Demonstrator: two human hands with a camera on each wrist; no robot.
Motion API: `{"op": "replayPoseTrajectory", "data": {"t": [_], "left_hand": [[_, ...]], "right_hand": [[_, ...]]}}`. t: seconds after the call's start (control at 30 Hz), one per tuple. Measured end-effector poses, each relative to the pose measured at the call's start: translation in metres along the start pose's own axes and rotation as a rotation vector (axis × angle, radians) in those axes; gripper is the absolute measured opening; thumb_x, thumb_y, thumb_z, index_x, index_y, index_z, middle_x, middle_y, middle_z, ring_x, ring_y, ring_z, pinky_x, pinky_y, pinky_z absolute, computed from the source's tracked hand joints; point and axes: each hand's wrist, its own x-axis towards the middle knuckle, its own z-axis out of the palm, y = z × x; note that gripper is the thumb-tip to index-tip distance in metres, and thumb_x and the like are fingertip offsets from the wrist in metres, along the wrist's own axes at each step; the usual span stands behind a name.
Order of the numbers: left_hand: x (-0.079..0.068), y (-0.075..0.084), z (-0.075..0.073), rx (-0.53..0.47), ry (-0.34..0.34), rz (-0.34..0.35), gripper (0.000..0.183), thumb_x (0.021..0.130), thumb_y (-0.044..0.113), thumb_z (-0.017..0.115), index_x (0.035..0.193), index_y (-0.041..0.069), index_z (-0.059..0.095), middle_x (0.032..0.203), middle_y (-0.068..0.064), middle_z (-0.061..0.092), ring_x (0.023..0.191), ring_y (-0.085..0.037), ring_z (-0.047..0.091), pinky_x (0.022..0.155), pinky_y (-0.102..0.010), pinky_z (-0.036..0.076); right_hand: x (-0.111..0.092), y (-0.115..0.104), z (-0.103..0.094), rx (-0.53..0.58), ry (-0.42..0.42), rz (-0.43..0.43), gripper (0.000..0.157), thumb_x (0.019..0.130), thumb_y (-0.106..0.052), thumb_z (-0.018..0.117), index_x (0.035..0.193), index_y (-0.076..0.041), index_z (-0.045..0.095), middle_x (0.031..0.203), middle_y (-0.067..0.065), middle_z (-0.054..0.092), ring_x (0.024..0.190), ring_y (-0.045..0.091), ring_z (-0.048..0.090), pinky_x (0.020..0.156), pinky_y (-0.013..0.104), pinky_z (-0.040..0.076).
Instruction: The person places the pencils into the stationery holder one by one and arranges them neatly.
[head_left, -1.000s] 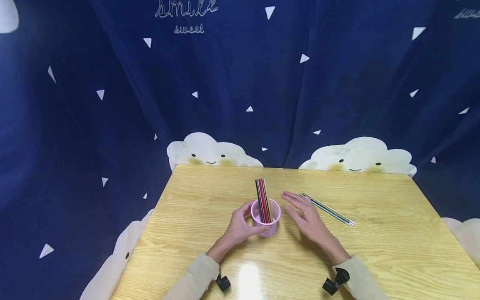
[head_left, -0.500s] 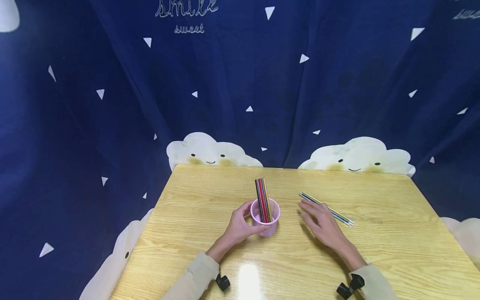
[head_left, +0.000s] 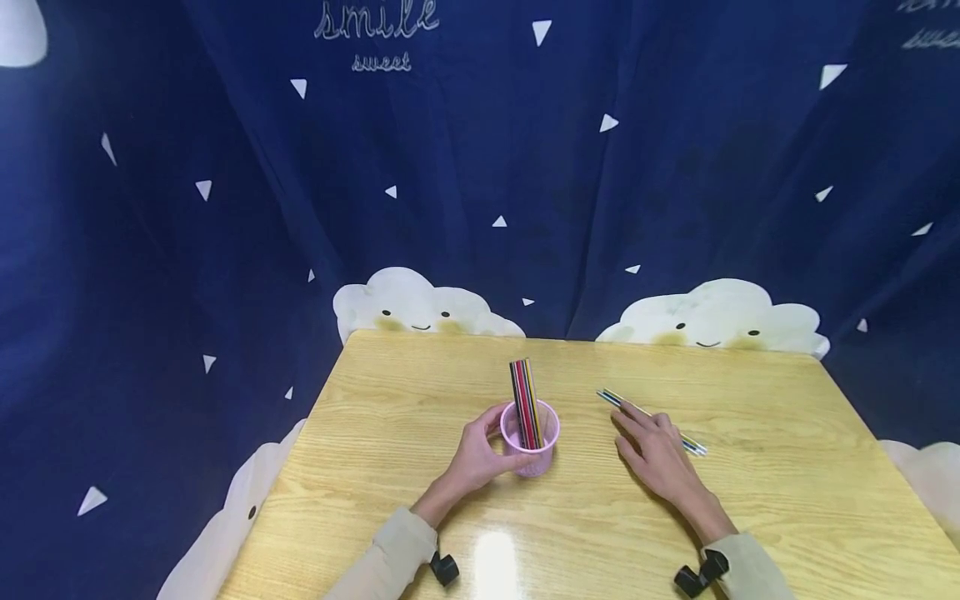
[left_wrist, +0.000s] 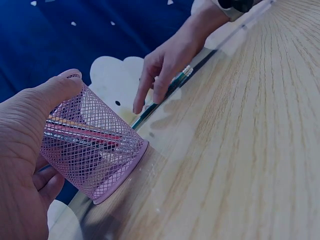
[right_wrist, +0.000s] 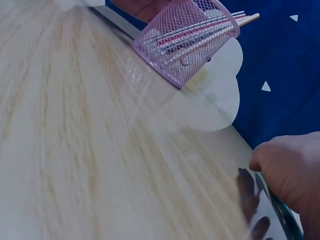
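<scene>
on your head cam you can read "smile" in outlined script on the dk blue curtain, top l of ctr, w/ smaller "sweet" just below. far top r, same curtain, you get "swee", cut by the frame edge; bits of letters above it, unreadable.

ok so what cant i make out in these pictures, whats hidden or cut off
- Head: middle of the loose pencils, hidden by the right hand.
- Left wrist: exact count of the leaning pencils, blurred behind the pink mesh cup.
- Right wrist: most of the left hand, cut off by the top edge and partly behind the cup.
- Head: top-right lettering, cut off by the picture's edges.
</scene>
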Motion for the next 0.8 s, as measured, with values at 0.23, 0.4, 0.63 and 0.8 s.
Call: {"op": "replayPoseTrajectory", "data": {"t": [0.23, 0.4, 0.63, 0.8], "left_hand": [[0.0, 0.0, 0.0, -0.008, -0.001, -0.01, 0.084, 0.071, 0.016, 0.096, 0.145, 0.008, 0.058, 0.134, -0.004, 0.07, 0.123, -0.023, 0.066, 0.109, -0.038, 0.051], [0.0, 0.001, 0.001, -0.013, 0.001, -0.02, 0.084, 0.071, 0.016, 0.097, 0.145, 0.009, 0.058, 0.135, -0.004, 0.07, 0.124, -0.022, 0.066, 0.11, -0.04, 0.051], [-0.001, 0.0, 0.002, -0.038, -0.005, -0.01, 0.085, 0.071, 0.015, 0.097, 0.146, 0.009, 0.057, 0.136, -0.007, 0.069, 0.125, -0.028, 0.065, 0.113, -0.049, 0.049], [-0.002, 0.02, 0.0, -0.059, -0.005, -0.005, 0.083, 0.072, 0.006, 0.094, 0.145, -0.001, 0.055, 0.136, -0.017, 0.067, 0.126, -0.037, 0.064, 0.112, -0.059, 0.046]], "right_hand": [[-0.002, 0.006, 0.002, -0.029, -0.03, 0.025, 0.042, 0.099, -0.018, 0.069, 0.139, -0.007, 0.067, 0.149, 0.019, 0.058, 0.098, 0.033, 0.051, 0.07, 0.035, 0.031], [-0.003, 0.007, 0.003, -0.036, -0.03, 0.028, 0.041, 0.099, -0.018, 0.068, 0.138, -0.006, 0.067, 0.148, 0.018, 0.059, 0.102, 0.034, 0.053, 0.071, 0.037, 0.031], [-0.004, 0.003, 0.005, -0.099, -0.02, -0.004, 0.039, 0.098, -0.018, 0.067, 0.135, -0.007, 0.07, 0.146, 0.016, 0.062, 0.101, 0.033, 0.054, 0.07, 0.038, 0.033], [-0.002, 0.001, 0.002, -0.109, -0.01, -0.021, 0.038, 0.097, -0.017, 0.068, 0.134, -0.007, 0.071, 0.144, 0.014, 0.064, 0.101, 0.032, 0.054, 0.07, 0.038, 0.033]]}}
